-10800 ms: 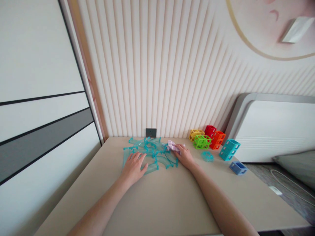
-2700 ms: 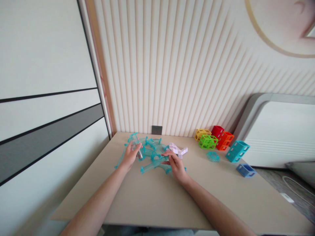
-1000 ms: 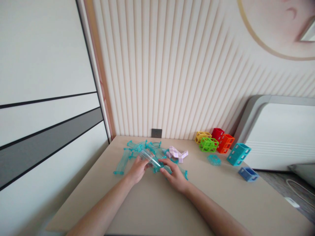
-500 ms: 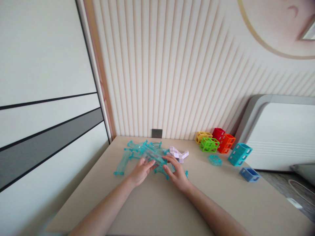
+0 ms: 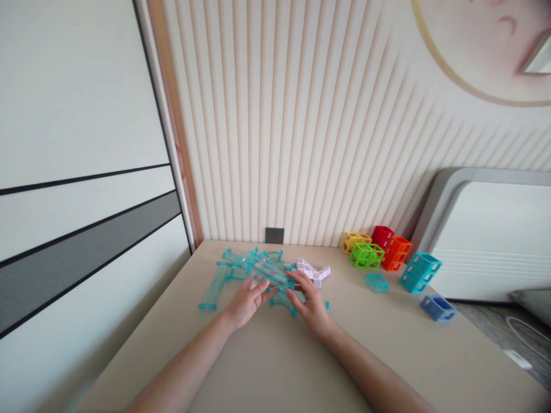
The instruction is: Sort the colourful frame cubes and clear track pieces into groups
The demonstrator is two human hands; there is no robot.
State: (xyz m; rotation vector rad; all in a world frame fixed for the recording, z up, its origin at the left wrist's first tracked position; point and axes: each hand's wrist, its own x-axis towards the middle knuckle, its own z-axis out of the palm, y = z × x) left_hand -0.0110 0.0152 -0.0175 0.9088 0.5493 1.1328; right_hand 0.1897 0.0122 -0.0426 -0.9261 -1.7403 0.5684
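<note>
Between my hands is a see-through turquoise track piece (image 5: pixel 272 272), tilted above the tabletop. My left hand (image 5: pixel 246 302) is closed on its left end, some fingers showing blurred behind the clear plastic. At the right end my right hand (image 5: pixel 313 305) grips it with bent fingers and thumb. More turquoise track pieces lie in a loose heap under and behind the hands, among them a long straight one (image 5: pixel 214 287) on the left and a curved one (image 5: pixel 282 300) below the held piece. A pale purple checkered piece (image 5: pixel 316 272) rests just beyond my right hand.
Toward the right stand hollow blocks: yellow (image 5: pixel 355 241), green (image 5: pixel 367 256), red (image 5: pixel 381 236), orange (image 5: pixel 396 253), teal (image 5: pixel 420 272) and blue (image 5: pixel 438 308). A round turquoise piece (image 5: pixel 376 282) lies flat near them. The ribbed wall (image 5: pixel 267 115) bounds the table's back.
The held track piece has turned slightly between my hands, and the left fingers have shifted and spread a little. The pieces on the table stay put; the view has tilted slightly.
</note>
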